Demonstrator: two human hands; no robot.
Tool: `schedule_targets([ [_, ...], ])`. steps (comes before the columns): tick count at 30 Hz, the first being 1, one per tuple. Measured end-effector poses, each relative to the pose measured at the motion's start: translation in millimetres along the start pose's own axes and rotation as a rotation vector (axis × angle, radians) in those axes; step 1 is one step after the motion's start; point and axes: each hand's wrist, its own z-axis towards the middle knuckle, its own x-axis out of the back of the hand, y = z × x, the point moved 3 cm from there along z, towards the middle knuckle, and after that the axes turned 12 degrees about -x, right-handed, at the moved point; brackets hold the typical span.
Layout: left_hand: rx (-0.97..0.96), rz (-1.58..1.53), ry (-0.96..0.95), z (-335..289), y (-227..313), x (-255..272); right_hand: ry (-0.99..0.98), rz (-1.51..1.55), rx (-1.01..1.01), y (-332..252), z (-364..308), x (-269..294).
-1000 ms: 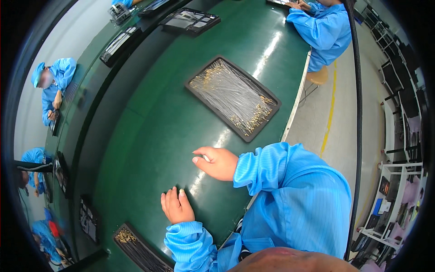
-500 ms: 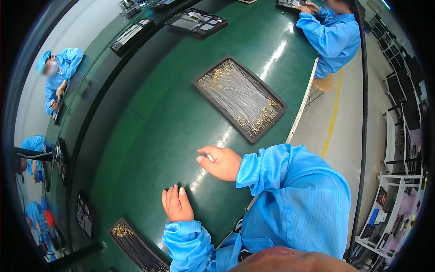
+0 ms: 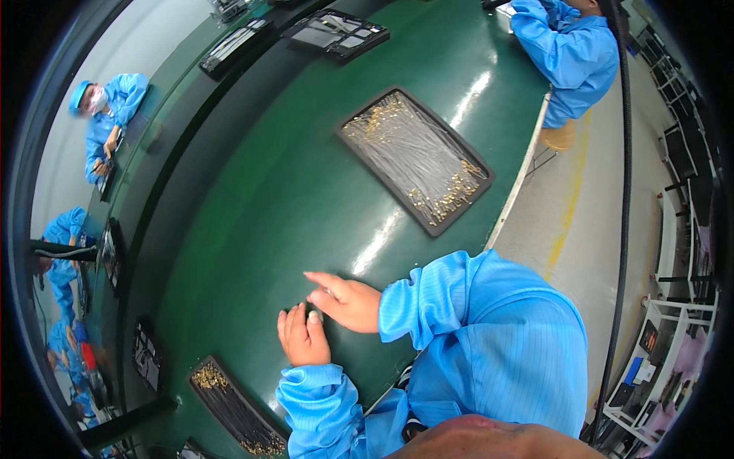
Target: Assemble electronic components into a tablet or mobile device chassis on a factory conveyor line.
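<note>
My left hand is low over the green table, palm down, fingers stretched out and a pale tip on its thumb. Just to its right is my right hand, index finger and thumb pointing left and apart. A small pale spot shows between them; I cannot tell whether it is a covered fingertip. No held object is visible in either hand. Beyond the hands, a dark tray holds many thin clear-grey cables with gold ends. Nearer on the left, a narrower dark tray holds black cables with gold ends.
A co-worker in a blue smock sits at the far right. More people in blue work along the left, beside a dark conveyor strip carrying device housings. A black cable hangs at the right, before white shelving.
My right hand has moved left and nearer, coming close to my left hand, which has barely moved. The view has shifted slightly; the trays stay in place on the table.
</note>
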Motion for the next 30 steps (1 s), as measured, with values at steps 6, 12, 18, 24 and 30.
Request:
schedule_targets([
  [6,-0.065,0.104,-0.112,-1.2,14.2,-3.7,-0.076,0.707,-0.477,-3.9,31.6,-6.4],
  [12,-0.01,0.106,-0.092,4.4,10.2,-2.9,-0.19,0.576,-0.391,7.7,33.8,-12.4],
  [18,-0.043,0.015,-0.035,8.5,8.6,-1.0,-0.158,0.651,-0.424,7.6,34.4,-13.2],
  [24,-0.015,-0.016,-0.059,7.4,10.9,3.9,-0.195,0.617,-0.468,9.9,29.5,-14.8],
  [30,-0.003,-0.014,-0.026,7.0,7.6,5.6,-0.147,0.691,-0.508,7.3,29.2,-16.1],
])
